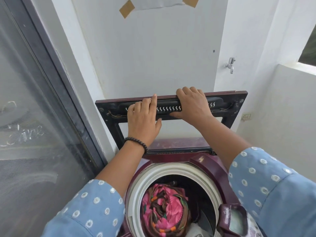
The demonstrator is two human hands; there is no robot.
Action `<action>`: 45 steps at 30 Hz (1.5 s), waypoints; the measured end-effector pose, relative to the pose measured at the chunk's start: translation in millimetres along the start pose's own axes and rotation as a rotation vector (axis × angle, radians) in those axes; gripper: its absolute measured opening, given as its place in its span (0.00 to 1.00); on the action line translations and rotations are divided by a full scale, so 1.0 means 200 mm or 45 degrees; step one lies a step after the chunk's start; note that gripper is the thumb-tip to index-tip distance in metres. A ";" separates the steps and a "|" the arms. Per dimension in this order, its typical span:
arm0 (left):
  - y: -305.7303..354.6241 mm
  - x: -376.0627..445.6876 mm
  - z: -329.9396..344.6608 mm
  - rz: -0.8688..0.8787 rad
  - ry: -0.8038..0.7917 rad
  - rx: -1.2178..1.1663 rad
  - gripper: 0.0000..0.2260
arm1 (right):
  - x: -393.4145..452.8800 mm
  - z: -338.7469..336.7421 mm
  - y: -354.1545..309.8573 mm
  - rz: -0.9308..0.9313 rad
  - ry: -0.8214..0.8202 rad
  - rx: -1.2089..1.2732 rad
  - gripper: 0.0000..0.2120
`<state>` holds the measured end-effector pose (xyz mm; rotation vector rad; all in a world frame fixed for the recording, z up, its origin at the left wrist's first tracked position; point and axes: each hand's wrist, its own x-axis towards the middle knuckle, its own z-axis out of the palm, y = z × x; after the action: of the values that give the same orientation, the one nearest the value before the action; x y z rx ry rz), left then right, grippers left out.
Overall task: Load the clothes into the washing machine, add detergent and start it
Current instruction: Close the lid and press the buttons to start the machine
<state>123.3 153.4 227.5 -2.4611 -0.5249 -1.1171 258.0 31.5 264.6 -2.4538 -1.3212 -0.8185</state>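
A maroon top-loading washing machine [200, 159] stands below me with its dark-framed lid [236, 106] raised upright against the wall. My left hand [143, 120] lies against the lid's inner face, index finger pointing up to the top edge. My right hand [193, 105] grips the lid's top edge, fingers hooked over it and thumb underneath on the inner panel. Inside the white-rimmed drum [136, 194] lies a bundle of pink, brown and orange clothes [165, 209]. A maroon detergent compartment [234, 219] sits at the drum's front right.
A dark-framed sliding screen door [42, 117] stands close on the left. A metal tap [230, 65] sticks out of the white wall at the right. A low white parapet wall [282, 103] rises on the right side.
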 end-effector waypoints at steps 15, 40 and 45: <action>0.00 -0.15 -0.21 0.000 0.048 -0.220 0.21 | -0.31 -0.05 -0.06 -0.088 0.155 -0.090 0.27; 0.10 -0.72 -0.32 0.313 -0.362 -0.186 0.22 | -1.02 0.03 -0.19 -0.306 0.101 0.052 0.21; 0.13 -0.86 -0.31 0.295 -0.333 -0.204 0.21 | -1.12 0.03 -0.22 -0.302 0.043 0.093 0.19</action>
<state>-8.0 70.3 127.1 -2.7416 -0.2199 -0.7778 126.3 -96.8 128.0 -2.2467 -1.6211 -0.8440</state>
